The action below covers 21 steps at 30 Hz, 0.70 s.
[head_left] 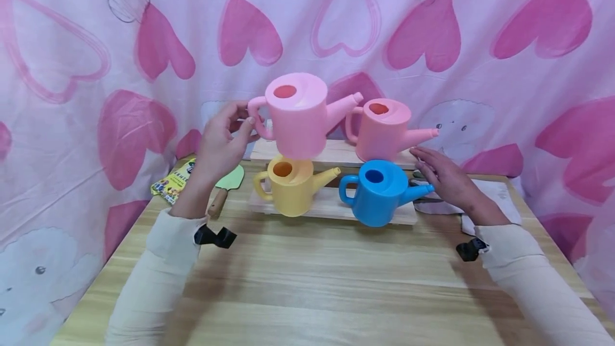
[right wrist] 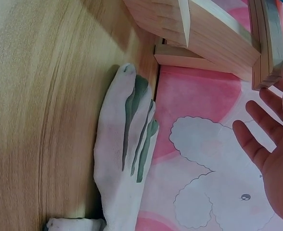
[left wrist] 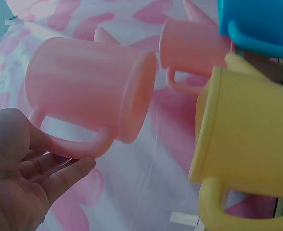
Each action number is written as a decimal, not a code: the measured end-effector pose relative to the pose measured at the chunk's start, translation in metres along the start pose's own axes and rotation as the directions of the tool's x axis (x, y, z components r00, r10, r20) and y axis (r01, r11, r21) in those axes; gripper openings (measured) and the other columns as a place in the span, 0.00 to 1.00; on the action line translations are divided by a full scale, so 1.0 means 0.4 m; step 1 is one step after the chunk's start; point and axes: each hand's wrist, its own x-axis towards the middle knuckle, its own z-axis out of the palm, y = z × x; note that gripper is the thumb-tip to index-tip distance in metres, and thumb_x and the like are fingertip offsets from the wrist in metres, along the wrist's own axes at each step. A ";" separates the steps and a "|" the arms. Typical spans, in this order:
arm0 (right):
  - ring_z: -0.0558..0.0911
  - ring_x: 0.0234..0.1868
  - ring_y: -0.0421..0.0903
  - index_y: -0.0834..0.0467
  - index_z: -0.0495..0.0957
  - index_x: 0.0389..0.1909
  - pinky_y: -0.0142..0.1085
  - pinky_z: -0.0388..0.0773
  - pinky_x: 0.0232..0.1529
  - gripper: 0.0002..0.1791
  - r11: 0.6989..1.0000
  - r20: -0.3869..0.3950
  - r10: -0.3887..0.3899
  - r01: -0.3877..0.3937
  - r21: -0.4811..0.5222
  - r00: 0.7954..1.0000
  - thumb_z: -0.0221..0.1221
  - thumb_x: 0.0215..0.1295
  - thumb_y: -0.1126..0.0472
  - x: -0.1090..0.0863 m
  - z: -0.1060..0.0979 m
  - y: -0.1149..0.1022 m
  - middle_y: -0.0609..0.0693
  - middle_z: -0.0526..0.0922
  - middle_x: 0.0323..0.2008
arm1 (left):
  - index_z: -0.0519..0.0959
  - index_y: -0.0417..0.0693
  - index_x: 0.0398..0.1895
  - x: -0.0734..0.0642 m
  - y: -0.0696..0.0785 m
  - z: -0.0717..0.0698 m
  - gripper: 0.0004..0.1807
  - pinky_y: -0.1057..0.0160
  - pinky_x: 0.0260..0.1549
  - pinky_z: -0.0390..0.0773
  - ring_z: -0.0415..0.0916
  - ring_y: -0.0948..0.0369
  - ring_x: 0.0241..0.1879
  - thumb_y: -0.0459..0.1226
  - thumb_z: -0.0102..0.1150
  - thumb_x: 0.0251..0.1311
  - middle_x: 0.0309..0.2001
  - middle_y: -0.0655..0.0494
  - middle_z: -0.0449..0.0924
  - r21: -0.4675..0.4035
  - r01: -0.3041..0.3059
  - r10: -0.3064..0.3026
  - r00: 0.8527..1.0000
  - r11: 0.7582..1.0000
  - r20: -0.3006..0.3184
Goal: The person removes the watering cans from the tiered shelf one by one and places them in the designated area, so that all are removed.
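My left hand point(head_left: 223, 140) pinches the handle of a light pink watering can point(head_left: 300, 127) between thumb and fingers. That can hangs upright above a two-step wooden rack point(head_left: 336, 151), its spout to the right. A second, deeper pink watering can point(head_left: 379, 138) stands on the upper step. On the lower step are a yellow watering can point(head_left: 290, 191) and a blue watering can point(head_left: 377, 199). At the rack's right end, my right hand point(head_left: 447, 180) touches the upper board with its fingertips. The right wrist view shows its other fingers point(right wrist: 259, 118) loosely extended beside the board end point(right wrist: 269, 48).
Left of the rack lie a green trowel point(head_left: 230, 179) with a wooden handle and a yellow printed packet point(head_left: 170, 181). A white work glove point(right wrist: 120, 149) with dark green patches lies on the table to the right. A pink heart-patterned curtain point(head_left: 298, 20) hangs behind the table.
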 end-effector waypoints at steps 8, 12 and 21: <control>0.57 0.76 0.68 0.51 0.59 0.81 0.73 0.63 0.63 0.30 1.000 -0.011 -0.027 0.027 0.010 1.000 0.48 0.83 0.50 -0.003 0.001 -0.002 0.61 0.58 0.78 | 0.74 0.35 0.61 -0.069 0.063 0.047 0.16 0.59 0.41 0.87 0.83 0.52 0.45 0.29 0.56 0.75 0.48 0.46 0.80 -0.160 0.002 0.019 0.991 0.987 0.133; 0.61 0.73 0.70 0.54 0.60 0.80 0.72 0.67 0.61 0.29 0.997 -0.035 -0.074 0.074 0.012 0.997 0.50 0.83 0.55 -0.003 0.004 -0.002 0.63 0.62 0.75 | 0.75 0.36 0.61 -0.099 0.085 0.093 0.15 0.58 0.41 0.87 0.83 0.54 0.45 0.28 0.56 0.74 0.47 0.47 0.81 -0.206 -0.012 0.052 0.980 0.978 0.190; 0.60 0.74 0.69 0.58 0.61 0.78 0.73 0.64 0.62 0.28 0.989 -0.060 -0.123 0.127 0.070 0.991 0.49 0.83 0.57 0.002 0.005 0.004 0.64 0.61 0.75 | 0.77 0.41 0.58 -0.167 0.099 0.195 0.13 0.62 0.42 0.86 0.82 0.58 0.50 0.30 0.58 0.73 0.51 0.52 0.80 -0.192 -0.042 0.103 0.943 0.980 0.317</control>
